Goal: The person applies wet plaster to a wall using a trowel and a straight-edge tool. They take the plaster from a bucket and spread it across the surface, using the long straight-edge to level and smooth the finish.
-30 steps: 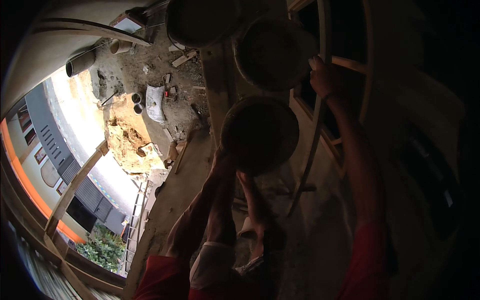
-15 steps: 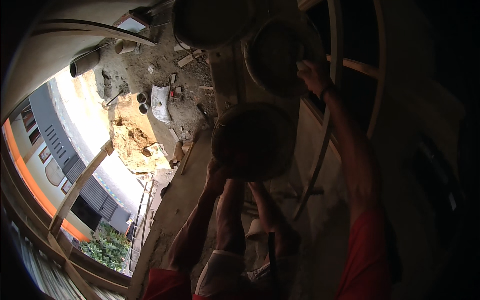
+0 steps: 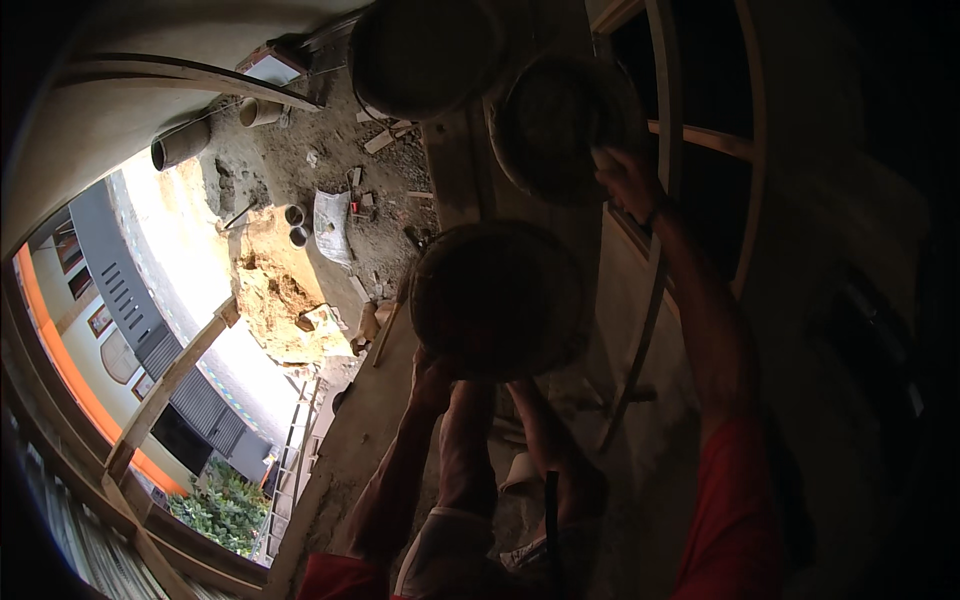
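A dark round basin (image 3: pixel 500 300) is in front of me, above my legs, and my left hand (image 3: pixel 432 380) grips its near-left edge. Its inside is too dark to read. Further off and to the right, my right hand (image 3: pixel 630 182) is closed around the pale end of a handle (image 3: pixel 602 158), probably a trowel's. The handle points into a second round basin (image 3: pixel 545 125), which seems to hold a greyish, mortar-like material. Shadow hides the rest of the tool. A third, larger dark round tub (image 3: pixel 425 50) stands beyond it at the top.
A wooden frame (image 3: pixel 668 130) stands close on the right. At left, past a ledge (image 3: pixel 350 455), the ground lies far below with rubble, buckets (image 3: pixel 297 226) and a pale sack (image 3: pixel 331 228). A wooden post (image 3: pixel 170 385) crosses the opening, near a ladder (image 3: pixel 290 475).
The whole view has shifted slightly. The near basin, with my left hand on it, has moved a little left and toward me. My right hand has drawn slightly nearer, still on the handle.
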`<move>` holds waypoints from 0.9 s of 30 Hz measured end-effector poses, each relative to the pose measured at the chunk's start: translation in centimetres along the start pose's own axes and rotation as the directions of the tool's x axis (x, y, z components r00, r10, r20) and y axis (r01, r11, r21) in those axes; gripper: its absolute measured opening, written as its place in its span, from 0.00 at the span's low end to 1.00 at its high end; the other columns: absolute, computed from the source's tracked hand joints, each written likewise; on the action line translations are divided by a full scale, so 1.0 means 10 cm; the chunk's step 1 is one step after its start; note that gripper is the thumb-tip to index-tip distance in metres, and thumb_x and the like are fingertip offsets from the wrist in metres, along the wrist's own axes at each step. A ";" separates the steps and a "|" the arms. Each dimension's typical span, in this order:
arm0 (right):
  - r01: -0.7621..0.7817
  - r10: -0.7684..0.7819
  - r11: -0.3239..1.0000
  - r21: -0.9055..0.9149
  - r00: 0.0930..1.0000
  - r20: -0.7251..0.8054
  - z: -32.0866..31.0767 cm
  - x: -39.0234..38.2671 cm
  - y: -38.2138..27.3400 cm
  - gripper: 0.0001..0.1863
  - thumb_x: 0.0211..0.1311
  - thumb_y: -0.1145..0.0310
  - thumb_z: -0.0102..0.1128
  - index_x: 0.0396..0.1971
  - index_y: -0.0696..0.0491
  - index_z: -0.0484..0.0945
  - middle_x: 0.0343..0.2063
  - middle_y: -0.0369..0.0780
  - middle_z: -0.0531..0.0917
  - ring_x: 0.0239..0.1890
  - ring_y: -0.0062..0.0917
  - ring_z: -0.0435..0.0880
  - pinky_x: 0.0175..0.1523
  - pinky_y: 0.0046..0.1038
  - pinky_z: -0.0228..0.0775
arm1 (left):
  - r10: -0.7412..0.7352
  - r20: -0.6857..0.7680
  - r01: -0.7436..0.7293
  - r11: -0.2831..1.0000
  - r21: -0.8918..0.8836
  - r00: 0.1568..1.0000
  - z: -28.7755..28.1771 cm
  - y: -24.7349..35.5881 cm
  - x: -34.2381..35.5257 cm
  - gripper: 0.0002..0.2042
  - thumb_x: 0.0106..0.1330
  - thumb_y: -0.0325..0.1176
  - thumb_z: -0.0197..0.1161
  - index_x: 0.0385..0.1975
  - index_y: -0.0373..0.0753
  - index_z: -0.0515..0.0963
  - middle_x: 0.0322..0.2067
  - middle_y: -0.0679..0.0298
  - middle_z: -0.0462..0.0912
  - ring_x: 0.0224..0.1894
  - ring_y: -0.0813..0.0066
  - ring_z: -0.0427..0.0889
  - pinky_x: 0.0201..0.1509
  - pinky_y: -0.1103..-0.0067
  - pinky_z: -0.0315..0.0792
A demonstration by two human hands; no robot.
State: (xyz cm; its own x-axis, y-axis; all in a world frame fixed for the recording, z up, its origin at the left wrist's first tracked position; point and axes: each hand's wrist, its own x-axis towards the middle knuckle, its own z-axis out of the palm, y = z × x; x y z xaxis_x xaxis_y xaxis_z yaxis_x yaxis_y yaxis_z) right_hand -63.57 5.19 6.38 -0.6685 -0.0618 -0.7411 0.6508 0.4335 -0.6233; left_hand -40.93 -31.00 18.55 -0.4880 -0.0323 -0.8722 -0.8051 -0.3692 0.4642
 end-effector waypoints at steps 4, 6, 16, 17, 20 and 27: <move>0.051 -0.054 0.996 0.078 0.998 0.032 0.03 -0.06 0.06 0.32 0.56 0.62 0.60 0.61 0.53 0.64 0.22 0.34 0.74 0.20 0.15 0.71 0.24 0.20 0.65 | 0.068 -0.008 -0.068 0.996 0.052 0.998 0.07 0.09 -0.01 0.16 0.55 0.24 0.55 0.45 0.33 0.74 0.35 0.63 0.80 0.35 0.77 0.79 0.38 0.80 0.75; 0.070 -0.073 0.992 0.105 0.997 0.025 0.07 -0.09 0.06 0.32 0.56 0.61 0.60 0.61 0.54 0.64 0.22 0.34 0.74 0.19 0.14 0.70 0.23 0.19 0.64 | 0.105 -0.002 -0.104 0.994 0.034 0.995 0.07 0.10 0.00 0.16 0.55 0.24 0.55 0.45 0.33 0.73 0.36 0.64 0.80 0.36 0.77 0.79 0.38 0.80 0.75; 0.074 -0.084 0.955 0.287 0.996 0.021 0.09 -0.41 0.32 0.29 0.58 0.62 0.60 0.59 0.55 0.67 0.24 0.31 0.74 0.21 0.11 0.70 0.23 0.16 0.63 | 0.126 0.031 -0.123 0.989 -0.084 0.992 0.35 0.22 0.09 0.15 0.52 0.26 0.55 0.42 0.34 0.74 0.33 0.65 0.79 0.33 0.79 0.78 0.35 0.81 0.73; 0.098 -0.103 0.947 0.307 0.995 0.001 0.05 -0.46 0.38 0.30 0.57 0.60 0.61 0.58 0.55 0.67 0.22 0.31 0.73 0.19 0.11 0.68 0.21 0.16 0.62 | 0.121 0.033 -0.119 0.991 -0.068 0.992 0.34 0.19 0.13 0.15 0.52 0.26 0.55 0.41 0.34 0.74 0.32 0.66 0.78 0.33 0.79 0.78 0.34 0.81 0.73; 0.058 -0.057 0.943 0.329 0.998 -0.013 -0.06 -0.68 0.44 0.28 0.57 0.60 0.61 0.57 0.54 0.68 0.22 0.30 0.72 0.19 0.10 0.68 0.21 0.16 0.61 | 0.287 0.085 -0.297 0.946 0.129 0.954 0.29 0.07 0.22 0.15 0.51 0.26 0.54 0.40 0.34 0.75 0.31 0.67 0.78 0.30 0.80 0.77 0.31 0.82 0.72; 0.117 -0.115 0.960 0.256 0.993 -0.025 -0.31 -1.53 -0.01 0.24 0.56 0.64 0.60 0.53 0.55 0.73 0.26 0.31 0.74 0.28 0.11 0.71 0.33 0.18 0.66 | 0.282 0.007 -0.280 0.950 0.136 0.960 0.24 -0.08 0.26 0.15 0.54 0.24 0.53 0.43 0.33 0.74 0.32 0.66 0.78 0.32 0.79 0.77 0.33 0.82 0.73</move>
State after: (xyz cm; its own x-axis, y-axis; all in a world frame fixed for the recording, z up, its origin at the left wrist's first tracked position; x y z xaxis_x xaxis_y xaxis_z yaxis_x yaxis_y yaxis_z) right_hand -54.55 8.90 18.59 -0.7476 -0.0888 -0.6582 0.6380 0.1790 -0.7489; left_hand -42.42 -28.58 16.27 -0.6972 -0.1288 -0.7052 -0.6745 -0.2153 0.7062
